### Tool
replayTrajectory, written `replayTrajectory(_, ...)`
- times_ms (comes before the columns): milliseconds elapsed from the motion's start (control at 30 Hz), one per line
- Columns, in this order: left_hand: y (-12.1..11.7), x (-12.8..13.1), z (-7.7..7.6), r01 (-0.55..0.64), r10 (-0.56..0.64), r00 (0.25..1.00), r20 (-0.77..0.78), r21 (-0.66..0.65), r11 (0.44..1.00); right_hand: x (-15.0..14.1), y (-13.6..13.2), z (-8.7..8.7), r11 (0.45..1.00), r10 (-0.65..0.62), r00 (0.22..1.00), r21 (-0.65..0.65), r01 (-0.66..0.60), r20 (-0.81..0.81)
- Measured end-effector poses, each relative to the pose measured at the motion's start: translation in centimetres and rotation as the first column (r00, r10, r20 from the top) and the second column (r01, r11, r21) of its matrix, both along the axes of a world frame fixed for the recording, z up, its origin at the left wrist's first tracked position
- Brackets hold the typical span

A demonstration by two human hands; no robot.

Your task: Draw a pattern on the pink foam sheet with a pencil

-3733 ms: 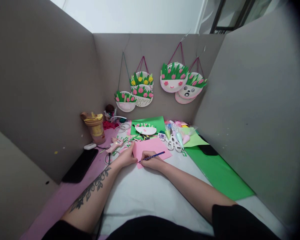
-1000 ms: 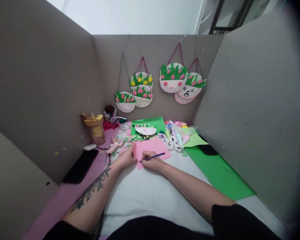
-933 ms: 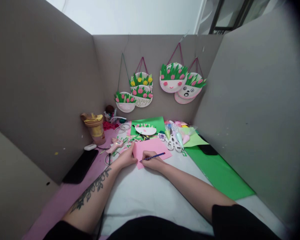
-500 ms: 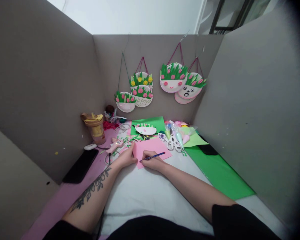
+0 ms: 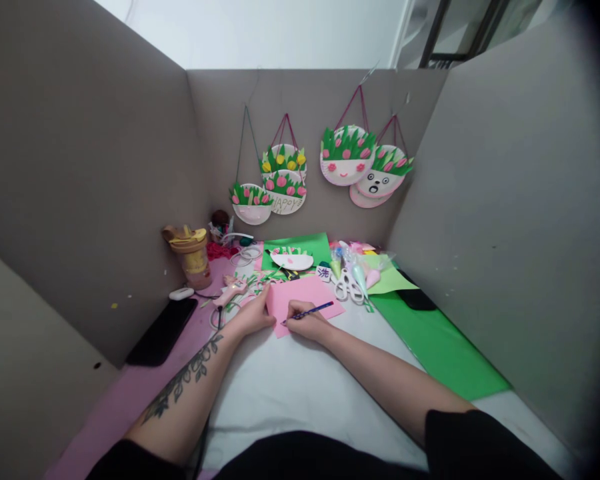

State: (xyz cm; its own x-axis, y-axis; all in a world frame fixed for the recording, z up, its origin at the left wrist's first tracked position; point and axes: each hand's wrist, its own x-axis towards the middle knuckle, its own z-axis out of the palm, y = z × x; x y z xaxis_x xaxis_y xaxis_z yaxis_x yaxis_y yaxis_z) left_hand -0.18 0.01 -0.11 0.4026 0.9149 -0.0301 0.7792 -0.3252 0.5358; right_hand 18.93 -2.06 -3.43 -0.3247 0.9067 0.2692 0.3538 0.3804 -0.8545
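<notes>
A sheet of pink paper (image 5: 305,294) lies on the white table cover in front of me. My left hand (image 5: 257,315) grips its left edge, the thumb on the near corner and the fingers along the side. In my right hand (image 5: 305,323) is a dark blue pencil (image 5: 320,308), held in a writing grip with its tip on the paper near the lower left edge. Any marks under the tip are too small to make out. A pink glue gun (image 5: 231,292) lies just beyond my left hand, among green and pink paper scraps (image 5: 254,283).
White-handled scissors (image 5: 349,291) and piping-bag-like pouches (image 5: 360,270) lie right of the paper. Behind it is a decorated half plate (image 5: 291,260) on green paper (image 5: 320,245). A black phone (image 5: 163,332) and a yellow cup (image 5: 193,260) stand left. Decorated plates (image 5: 347,167) hang on the grey partition.
My right hand and the pencil have shifted slightly to the right along the pink paper. My left hand stays on the paper's edge.
</notes>
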Motion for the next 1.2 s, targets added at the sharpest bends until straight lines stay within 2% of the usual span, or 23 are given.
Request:
replayTrajectory(400, -0.05, -0.02, 0.06, 0.008, -0.008, 1.000, 0.027, 0.006, 1.000, -0.16, -0.12, 0.39, 1.000, 0.013, 1.000, 0.008, -0.013, 0.015)
replayTrajectory(600, -0.18, 0.07, 0.30, -0.012, 0.012, 1.000, 0.000, -0.005, 1.000, 0.03, -0.15, 0.44, 0.999, -0.013, 1.000, -0.037, 0.012, -0.020)
replayTrajectory(833, -0.13, -0.01, 0.19, 0.001, -0.001, 1.000, 0.007, -0.007, 1.000, -0.13, -0.04, 0.25, 1.000, 0.000, 1.000, -0.003, 0.000, 0.009)
replayTrajectory(1200, -0.16, 0.04, 0.36, 0.014, -0.014, 0.999, 0.032, 0.007, 1.000, 0.12, 0.18, 0.11, 0.998, -0.006, 0.999, -0.063, 0.003, -0.054)
